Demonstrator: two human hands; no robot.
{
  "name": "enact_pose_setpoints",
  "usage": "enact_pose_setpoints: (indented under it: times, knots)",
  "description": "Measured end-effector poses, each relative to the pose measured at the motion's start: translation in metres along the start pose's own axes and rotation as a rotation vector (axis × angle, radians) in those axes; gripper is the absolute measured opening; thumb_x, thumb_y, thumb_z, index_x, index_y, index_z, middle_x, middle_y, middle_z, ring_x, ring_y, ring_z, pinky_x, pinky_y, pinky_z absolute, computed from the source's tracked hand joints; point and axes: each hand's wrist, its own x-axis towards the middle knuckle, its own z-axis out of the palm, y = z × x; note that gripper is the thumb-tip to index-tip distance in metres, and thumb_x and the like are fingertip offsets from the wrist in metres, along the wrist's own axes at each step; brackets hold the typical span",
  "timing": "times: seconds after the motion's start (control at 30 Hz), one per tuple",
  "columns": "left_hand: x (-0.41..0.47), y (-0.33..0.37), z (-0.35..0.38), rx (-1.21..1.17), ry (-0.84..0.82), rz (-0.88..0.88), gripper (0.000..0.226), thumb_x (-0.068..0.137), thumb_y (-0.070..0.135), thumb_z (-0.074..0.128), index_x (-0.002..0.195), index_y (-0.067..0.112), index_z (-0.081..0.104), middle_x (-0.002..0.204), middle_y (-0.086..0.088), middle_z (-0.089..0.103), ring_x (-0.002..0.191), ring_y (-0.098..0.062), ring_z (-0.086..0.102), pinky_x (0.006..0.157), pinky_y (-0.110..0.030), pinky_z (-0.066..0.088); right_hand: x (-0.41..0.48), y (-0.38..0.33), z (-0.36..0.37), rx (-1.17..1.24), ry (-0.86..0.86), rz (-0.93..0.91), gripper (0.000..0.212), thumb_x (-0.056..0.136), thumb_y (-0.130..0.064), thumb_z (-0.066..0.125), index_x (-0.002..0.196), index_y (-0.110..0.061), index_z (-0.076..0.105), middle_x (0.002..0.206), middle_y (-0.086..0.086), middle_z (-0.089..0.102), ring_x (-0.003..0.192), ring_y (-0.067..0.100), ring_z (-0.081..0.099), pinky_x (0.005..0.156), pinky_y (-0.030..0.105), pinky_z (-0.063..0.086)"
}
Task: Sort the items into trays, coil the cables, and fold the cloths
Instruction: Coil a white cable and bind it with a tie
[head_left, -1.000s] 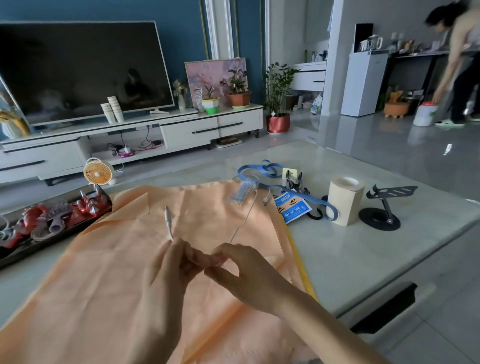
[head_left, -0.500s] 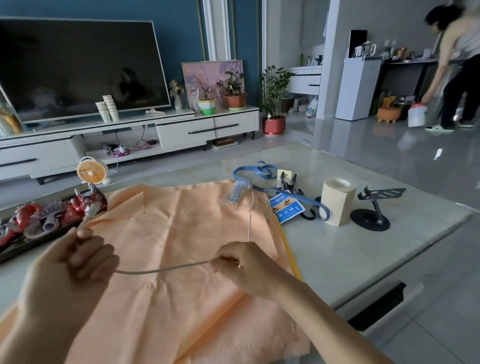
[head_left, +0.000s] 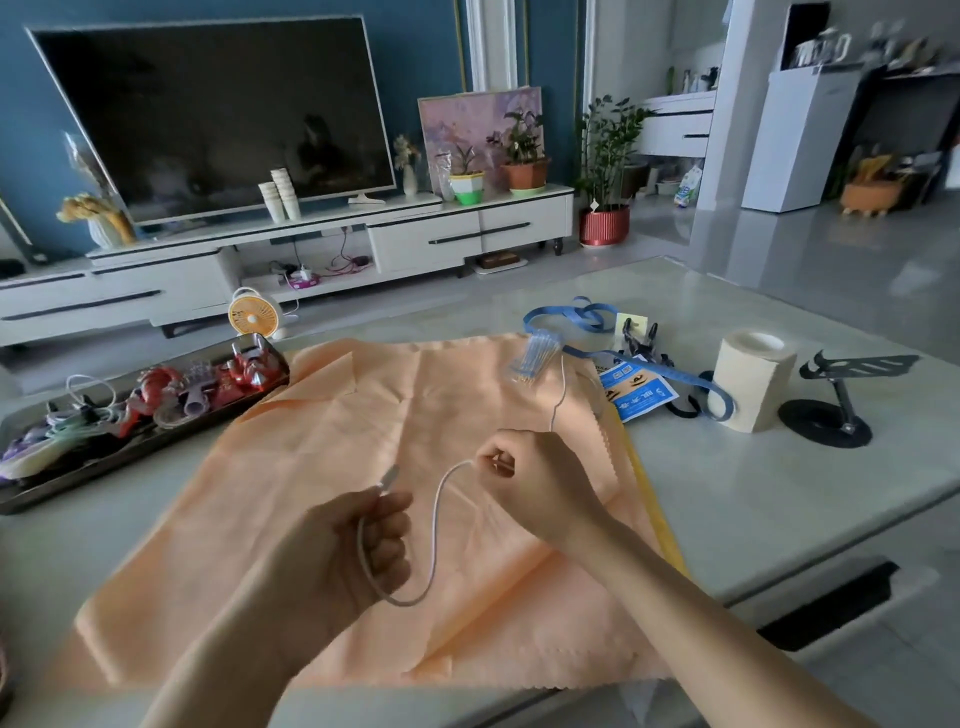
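A thin white cable (head_left: 435, 525) hangs in a loop between my two hands above the peach cloth (head_left: 322, 447). My left hand (head_left: 358, 551) grips the plug end, the plug sticking up past my fingers. My right hand (head_left: 530, 478) pinches the cable farther along; from there it runs away over the cloth toward a clear packet of cotton swabs (head_left: 535, 356). A yellow cloth edge (head_left: 652, 499) shows under the peach one. A dark tray (head_left: 67, 470) at the left holds hair clips and coiled cables.
Right of the cloth lie a blue lanyard (head_left: 587, 317), a blue-and-white packet (head_left: 636, 395), black clips (head_left: 636, 338), a cream tape roll (head_left: 753, 384) and a black phone stand (head_left: 836, 410). The table's edge runs close on the right. A small orange fan (head_left: 253, 314) stands beyond.
My left hand has swung in from the far left toward my right hand, so the taut cable now sags into a loop. The camera has tilted a little.
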Motion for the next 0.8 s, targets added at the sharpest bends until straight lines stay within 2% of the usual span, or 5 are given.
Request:
enact_pose_setpoints:
  times: [0.2,0.33,0.43,0.6,0.8]
  knots:
    - [0.001,-0.01,0.034,-0.065,0.071,-0.002,0.033,0.099,0.015,0.036,0.087,-0.004,0.059,0.066,-0.017,0.069,0.054,-0.024,0.068,0.06,-0.033,0.055,-0.017,-0.026,0.005,-0.02,0.185,-0.118,0.023,0.081,-0.019,0.062,0.062,-0.02,0.05,0.046,-0.008,0.035,0.053,0.017,0.036,0.053,0.03,0.033]
    - [0.004,-0.006,0.047,-0.157,0.072,0.072,0.034,0.098,0.012,0.033,0.072,0.002,0.051,0.049,-0.008,0.058,0.043,-0.016,0.058,0.045,-0.02,0.048,-0.037,-0.035,0.01,-0.005,0.041,-0.311,0.02,0.094,-0.027,0.049,0.09,-0.014,0.064,0.077,-0.002,0.062,0.066,0.021,0.059,0.057,0.033,0.045]
    - [0.005,-0.004,0.053,-0.284,0.057,0.07,0.032,0.101,0.013,0.027,0.082,0.006,0.051,0.067,-0.012,0.069,0.075,-0.022,0.064,0.069,-0.031,0.048,-0.048,-0.041,0.017,-0.032,0.007,-0.441,0.033,0.094,-0.022,0.041,0.111,-0.008,0.066,0.092,0.007,0.068,0.067,0.027,0.066,0.05,0.033,0.051]
    - [0.006,0.016,0.037,-0.508,0.068,0.179,0.036,0.098,0.011,0.024,0.065,0.015,0.037,0.048,0.001,0.052,0.069,-0.018,0.062,0.089,-0.035,0.041,-0.052,-0.04,0.02,-0.066,-0.081,-0.502,0.035,0.093,-0.014,0.048,0.127,-0.009,0.056,0.093,0.007,0.062,0.067,0.024,0.06,0.055,0.025,0.044]
    - [0.008,0.031,0.015,-0.656,-0.001,0.364,0.009,0.07,0.011,0.04,0.064,0.017,0.038,0.048,0.007,0.046,0.049,-0.009,0.052,0.057,-0.02,0.048,-0.048,-0.039,0.022,-0.016,-0.138,-0.505,0.029,0.098,-0.02,0.039,0.115,-0.007,0.058,0.101,0.011,0.065,0.081,0.031,0.062,0.068,0.042,0.049]
